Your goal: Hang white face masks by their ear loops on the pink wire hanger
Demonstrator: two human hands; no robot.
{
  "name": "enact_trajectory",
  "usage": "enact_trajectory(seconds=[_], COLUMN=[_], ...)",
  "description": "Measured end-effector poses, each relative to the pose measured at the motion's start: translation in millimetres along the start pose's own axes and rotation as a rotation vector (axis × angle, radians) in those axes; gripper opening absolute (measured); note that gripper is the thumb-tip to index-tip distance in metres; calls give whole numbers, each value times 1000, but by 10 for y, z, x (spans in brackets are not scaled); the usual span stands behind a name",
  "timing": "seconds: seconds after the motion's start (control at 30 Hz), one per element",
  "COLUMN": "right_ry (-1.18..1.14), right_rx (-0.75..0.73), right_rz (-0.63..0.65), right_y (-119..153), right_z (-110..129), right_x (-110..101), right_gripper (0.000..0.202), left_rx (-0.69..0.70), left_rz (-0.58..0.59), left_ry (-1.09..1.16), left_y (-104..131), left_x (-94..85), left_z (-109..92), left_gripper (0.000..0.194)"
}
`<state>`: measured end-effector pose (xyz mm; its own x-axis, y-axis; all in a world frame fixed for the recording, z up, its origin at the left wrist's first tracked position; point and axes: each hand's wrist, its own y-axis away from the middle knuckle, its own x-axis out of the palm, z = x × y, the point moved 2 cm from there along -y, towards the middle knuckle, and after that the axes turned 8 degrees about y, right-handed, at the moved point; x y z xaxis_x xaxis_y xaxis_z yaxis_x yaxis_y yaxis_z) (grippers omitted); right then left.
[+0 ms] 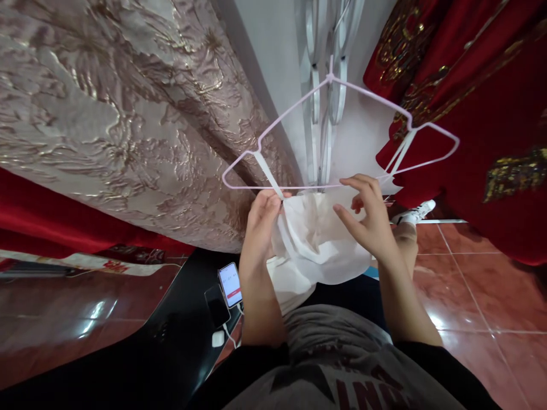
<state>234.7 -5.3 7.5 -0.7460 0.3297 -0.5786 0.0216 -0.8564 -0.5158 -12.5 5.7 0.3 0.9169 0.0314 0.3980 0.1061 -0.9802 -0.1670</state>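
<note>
A pale pink hanger hangs in the middle of the view, its hook up by a white metal rack. White straps loop over both of its shoulder notches. From them hangs a white garment, just below the hanger's bottom bar. My left hand pinches the garment's top edge at the base of the left strap. My right hand is over the garment's right part with thumb and fingers apart, its fingertips close to the bottom bar.
A shiny pink embossed fabric hangs at left, a red sequined fabric at right. The white rack stands behind the hanger. Two phones with cables lie on a black surface at lower left. Red tiles cover the floor.
</note>
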Motion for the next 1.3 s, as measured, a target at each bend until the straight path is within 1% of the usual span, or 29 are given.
enact_trajectory(seconds=[0.07,0.1,0.13,0.2,0.23,0.27,0.33,0.4,0.43,0.47,0.5,0.53,0.57,0.6,0.63,0.7,0.73,0.8,0.83,0.87,0.9,0.93,1.0,1.03,1.1,1.17,1.23,1.3], right_ry=[-25,-36,-46,-67,-76,-82,-87,-83,-81,-79,-78,-79,-85,-93,-101,-107,-107,-111,-122,-137,-155,-172,-196,-200,-198,-197,-186,-170], right_rx=[3,6,9,11,7,3,-3,0,3,5,5,2,-9,-28,-53,-101,-109,-68,-21,35,92,144,217,234,241,224,192,149], right_rz=[-12,-8,-1,8,8,9,15,19,20,20,22,29,42,61,79,75,29,-163,-273,-357,-400,-395,-306,-258,-193,-174,-204,-300], right_y=[-17,-34,-53,-82,-86,-82,-54,-13,6,21,33,41,47,53,61,85,98,117,118,106,80,38,-79,-144,-264,-367,-461,-562], right_z=[-3,-8,-14,-24,-26,-26,-20,-7,3,15,29,46,65,83,96,89,58,-67,-154,-246,-332,-402,-465,-450,-339,-167,-16,35], right_x=[84,119,145,168,165,154,117,76,60,49,45,49,61,78,97,125,124,78,37,-11,-63,-119,-241,-305,-423,-505,-539,-540], right_gripper=[40,39,38,36,36,36,38,39,39,39,39,40,41,44,46,48,48,46,45,46,48,48,41,33,17,11,10,17], left_rx=[-2,-7,-4,43,82,128,224,322,362,397,403,387,348,297,259,262,273,287,287,283,280,279,284,285,284,277,268,258], left_rz=[44,65,90,114,94,50,-87,-229,-279,-320,-340,-351,-344,-301,-249,-199,-184,-165,-155,-145,-133,-122,-118,-121,-129,-141,-155,-160], left_ry=[-133,-163,-158,-21,80,173,274,258,235,211,181,142,114,117,143,204,245,317,341,355,361,361,360,358,344,319,291,281], left_y=[87,114,128,109,78,37,-59,-138,-161,-171,-168,-153,-132,-108,-86,-54,-52,-73,-91,-111,-129,-145,-165,-170,-170,-166,-163,-161], left_x=[-11,-25,-42,-93,-137,-196,-352,-515,-572,-601,-593,-550,-473,-369,-254,-48,26,106,117,116,108,97,79,75,76,82,85,82], left_z=[-213,-329,-444,-653,-734,-792,-826,-756,-691,-613,-528,-443,-363,-290,-232,-158,-133,-85,-60,-34,-10,12,42,50,51,41,26,11], left_gripper=[31,32,35,46,50,51,49,55,55,51,43,33,21,22,30,33,33,34,35,36,37,38,39,40,41,42,43,44])
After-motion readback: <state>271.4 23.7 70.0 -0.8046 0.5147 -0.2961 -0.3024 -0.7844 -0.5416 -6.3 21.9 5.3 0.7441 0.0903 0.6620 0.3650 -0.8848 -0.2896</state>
